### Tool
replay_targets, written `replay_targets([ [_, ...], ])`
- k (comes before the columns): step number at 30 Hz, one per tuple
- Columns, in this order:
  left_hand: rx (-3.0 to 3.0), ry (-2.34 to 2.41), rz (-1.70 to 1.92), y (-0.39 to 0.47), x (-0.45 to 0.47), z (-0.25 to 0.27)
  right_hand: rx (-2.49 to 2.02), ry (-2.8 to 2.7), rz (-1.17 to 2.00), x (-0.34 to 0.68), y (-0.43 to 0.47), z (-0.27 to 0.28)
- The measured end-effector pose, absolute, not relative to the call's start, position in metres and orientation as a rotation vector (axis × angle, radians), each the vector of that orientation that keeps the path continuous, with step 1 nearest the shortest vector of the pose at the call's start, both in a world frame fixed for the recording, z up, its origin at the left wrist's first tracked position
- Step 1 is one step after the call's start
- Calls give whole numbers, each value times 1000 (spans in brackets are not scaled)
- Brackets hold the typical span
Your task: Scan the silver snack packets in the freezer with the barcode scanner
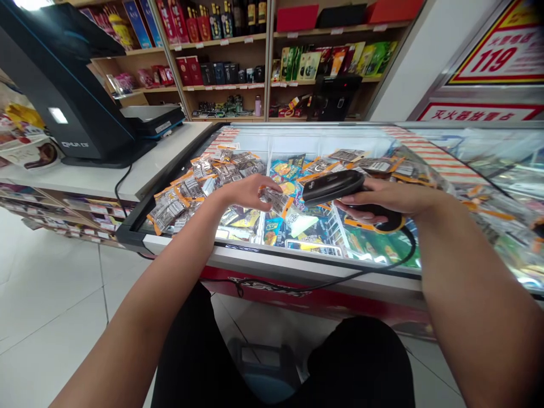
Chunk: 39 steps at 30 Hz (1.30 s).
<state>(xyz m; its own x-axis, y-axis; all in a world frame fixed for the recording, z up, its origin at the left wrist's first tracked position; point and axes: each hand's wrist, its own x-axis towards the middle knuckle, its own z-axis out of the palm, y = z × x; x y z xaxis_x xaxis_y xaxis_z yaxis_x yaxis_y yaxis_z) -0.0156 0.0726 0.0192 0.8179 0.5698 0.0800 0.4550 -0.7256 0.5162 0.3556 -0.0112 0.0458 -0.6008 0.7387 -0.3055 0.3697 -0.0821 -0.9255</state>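
My right hand (378, 198) is wrapped round a black barcode scanner (334, 186), its head pointing left. A black cable curves from the scanner's handle down along the front of the freezer. Between thumb and fingers, my left hand (250, 192) holds a small snack packet (276, 201) with a clear, printed face and orange edges. The packet is just left of the scanner's head, apart from it. Under both hands is the freezer's glass top. A pile of similar packets (170, 209) lies on the glass to the left, and more packets (348, 156) lie behind the scanner.
Colourful bagged goods show through the glass of the chest freezer (314, 263). At the left, a counter (178, 141) bears a dark checkout machine (85, 113). Stocked shelves (225, 42) stand behind. A stool (266, 362) is beneath me, between my legs.
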Motion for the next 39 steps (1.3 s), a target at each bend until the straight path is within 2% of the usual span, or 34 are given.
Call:
replay_targets([
  [7,2399,1366,613,65,-2,10,-1036,-1726,1557,357,-3,50],
  [14,2555,1059,397,50,24,6,-1095,-1571,1464,349,-5,56],
  [20,2680,1083,256,32,60,6,-1079,-1605,1467,347,-3,53],
  [22,2648,1267,295,31,53,12,-1065,-1606,1475,347,-3,53],
  [26,2301,2087,413,41,15,23,-1071,-1600,1490,348,-3,52],
  [28,2162,2239,374,48,-4,23,-1092,-1604,1466,349,-3,51],
  [32,2281,2078,418,56,-18,21,-1077,-1595,1469,349,-2,49],
  [37,2526,1528,484,54,-11,18,-1121,-1574,1478,346,-4,50],
  [39,2534,1560,510,54,-9,14,-1136,-1565,1489,344,-6,52],
])
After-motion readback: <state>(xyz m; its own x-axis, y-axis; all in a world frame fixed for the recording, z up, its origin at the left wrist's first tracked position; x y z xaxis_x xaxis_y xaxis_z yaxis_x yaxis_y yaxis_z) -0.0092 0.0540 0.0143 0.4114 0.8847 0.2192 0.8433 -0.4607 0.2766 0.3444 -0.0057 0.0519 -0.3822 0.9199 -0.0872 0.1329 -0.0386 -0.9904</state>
